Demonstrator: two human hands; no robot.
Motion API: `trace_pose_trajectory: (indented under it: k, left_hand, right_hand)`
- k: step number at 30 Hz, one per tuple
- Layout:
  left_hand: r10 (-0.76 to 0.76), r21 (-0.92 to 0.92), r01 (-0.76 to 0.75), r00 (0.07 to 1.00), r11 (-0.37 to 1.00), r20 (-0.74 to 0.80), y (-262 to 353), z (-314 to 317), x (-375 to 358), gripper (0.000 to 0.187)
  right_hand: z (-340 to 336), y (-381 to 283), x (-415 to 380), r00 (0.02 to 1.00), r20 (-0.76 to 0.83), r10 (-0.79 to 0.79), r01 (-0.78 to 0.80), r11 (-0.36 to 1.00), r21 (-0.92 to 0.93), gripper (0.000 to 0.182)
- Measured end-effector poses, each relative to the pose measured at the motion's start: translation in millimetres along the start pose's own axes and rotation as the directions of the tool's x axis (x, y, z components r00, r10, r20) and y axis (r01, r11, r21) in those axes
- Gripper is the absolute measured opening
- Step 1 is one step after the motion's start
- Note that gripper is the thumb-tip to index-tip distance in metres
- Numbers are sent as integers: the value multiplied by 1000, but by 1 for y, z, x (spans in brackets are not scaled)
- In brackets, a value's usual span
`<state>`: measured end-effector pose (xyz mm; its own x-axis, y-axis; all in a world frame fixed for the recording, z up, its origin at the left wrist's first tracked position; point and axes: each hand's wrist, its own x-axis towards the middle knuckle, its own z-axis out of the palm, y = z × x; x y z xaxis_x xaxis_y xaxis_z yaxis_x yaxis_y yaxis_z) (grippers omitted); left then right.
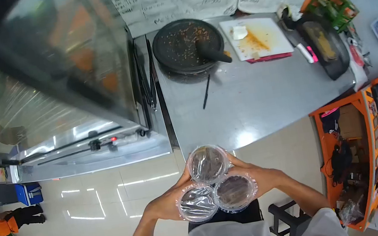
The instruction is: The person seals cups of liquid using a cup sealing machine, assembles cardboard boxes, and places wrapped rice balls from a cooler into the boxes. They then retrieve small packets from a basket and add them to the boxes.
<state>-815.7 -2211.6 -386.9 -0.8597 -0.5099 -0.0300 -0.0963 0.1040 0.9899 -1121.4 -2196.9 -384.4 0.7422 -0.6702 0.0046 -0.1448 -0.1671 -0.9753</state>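
Three round containers topped with clear plastic film are bunched together in front of my body: one film-covered cup (208,164) at the front, a second cup (197,203) at the left and a third cup (236,191) at the right. Their contents look dark through the film. My left hand (167,205) wraps round the left side of the bunch, and my right hand (265,178) wraps round the right side. Most fingers are hidden behind the cups. The bunch is held at the near edge of a steel table (256,101).
On the table are a stone mortar (182,49) with a pestle (212,52), a stained white cutting board (268,37), a dark tray (325,47) and a thin black stick (206,92). A glass display case (65,93) stands left, an orange shelf (343,112) and black stool (289,221) right. A person (4,221) is far left.
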Motion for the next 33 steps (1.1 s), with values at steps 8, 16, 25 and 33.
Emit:
trace_pose_trajectory:
  k: [8, 16, 25, 33]
  left_hand:
    - [-138, -96, 125, 981, 987, -140, -134, -82, 87, 99]
    - [-144, 7, 152, 948, 988, -285, -167, -140, 135, 95]
    - [-297, -423, 6, 722, 906, -625, -179, -95, 141, 95]
    - [-334, -319, 131, 119, 939, -935, -186, -58, 167, 113]
  right_hand:
    - [-116, 133, 94, 983, 131, 132, -140, 989, 54, 89]
    - [-188, 183, 154, 991, 129, -45, 48, 999, -19, 79]
    - [-199, 197, 115, 999, -50, 0, 3, 999, 47, 82]
    - [-187, 212, 95, 861, -508, 39, -69, 997, -42, 90]
